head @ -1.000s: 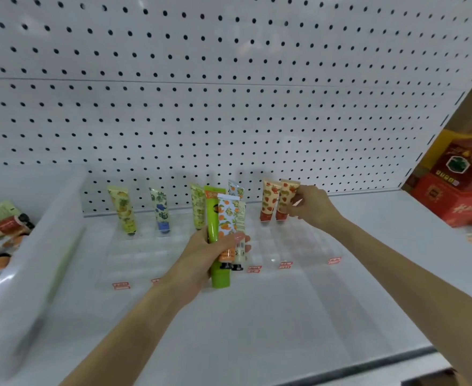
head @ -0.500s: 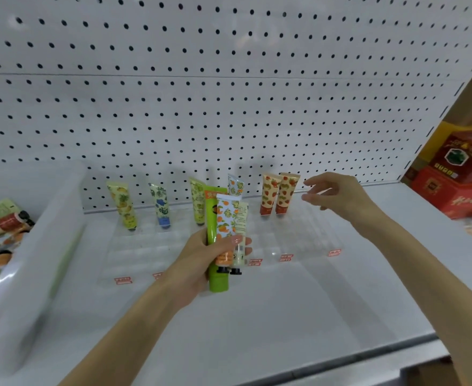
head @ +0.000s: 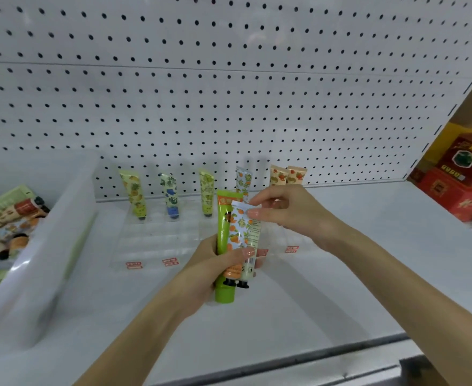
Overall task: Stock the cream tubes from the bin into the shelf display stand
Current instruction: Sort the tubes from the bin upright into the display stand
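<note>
Progress, as I judge it: early. Six stocked tubes (head: 170, 196) stand cap-down along the back row of the clear display stand (head: 156, 240); its nearer rows hold nothing. Many tubes lie in the bin (head: 62, 218) on my left. My left hand (head: 212, 266) grips three upright above the shelf: green tube (head: 223, 218), orange-print tube (head: 237, 232), pale tube (head: 254, 235). My right hand (head: 290, 210) pinches the orange-print tube's flat crimped top.
</note>
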`<move>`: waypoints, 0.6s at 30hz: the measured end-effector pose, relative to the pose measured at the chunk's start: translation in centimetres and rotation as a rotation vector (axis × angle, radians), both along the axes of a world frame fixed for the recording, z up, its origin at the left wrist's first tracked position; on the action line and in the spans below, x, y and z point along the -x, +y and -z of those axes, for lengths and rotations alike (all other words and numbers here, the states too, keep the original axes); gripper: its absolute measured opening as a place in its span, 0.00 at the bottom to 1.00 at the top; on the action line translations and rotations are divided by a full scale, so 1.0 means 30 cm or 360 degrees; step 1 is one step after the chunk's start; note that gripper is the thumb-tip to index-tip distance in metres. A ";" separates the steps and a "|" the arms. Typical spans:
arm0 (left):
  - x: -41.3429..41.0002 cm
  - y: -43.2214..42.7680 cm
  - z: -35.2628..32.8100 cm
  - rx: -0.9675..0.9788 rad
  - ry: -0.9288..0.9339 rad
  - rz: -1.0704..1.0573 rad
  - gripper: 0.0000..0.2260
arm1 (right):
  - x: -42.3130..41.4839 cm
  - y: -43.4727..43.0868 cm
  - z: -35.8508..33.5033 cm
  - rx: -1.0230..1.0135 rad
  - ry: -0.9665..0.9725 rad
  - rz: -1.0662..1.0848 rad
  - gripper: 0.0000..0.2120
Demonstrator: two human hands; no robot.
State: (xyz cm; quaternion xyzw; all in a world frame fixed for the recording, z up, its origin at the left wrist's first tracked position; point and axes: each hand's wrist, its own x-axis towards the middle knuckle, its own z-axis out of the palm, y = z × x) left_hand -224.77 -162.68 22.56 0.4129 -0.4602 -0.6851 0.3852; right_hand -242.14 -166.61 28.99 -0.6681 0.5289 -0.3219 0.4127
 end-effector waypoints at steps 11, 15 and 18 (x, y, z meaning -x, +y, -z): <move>-0.065 0.013 0.023 -0.0026 0.0010 -0.0228 0.23 | 0.025 -0.032 -0.050 -0.0254 -0.0380 -0.0112 0.07; -0.089 0.011 0.051 -0.0030 -0.0023 -0.0268 0.16 | 0.104 -0.075 -0.109 -0.0071 -0.0228 0.0100 0.05; -0.091 -0.004 0.062 -0.0036 0.0001 -0.0298 0.12 | 0.128 -0.115 -0.136 0.0075 -0.0086 0.0248 0.04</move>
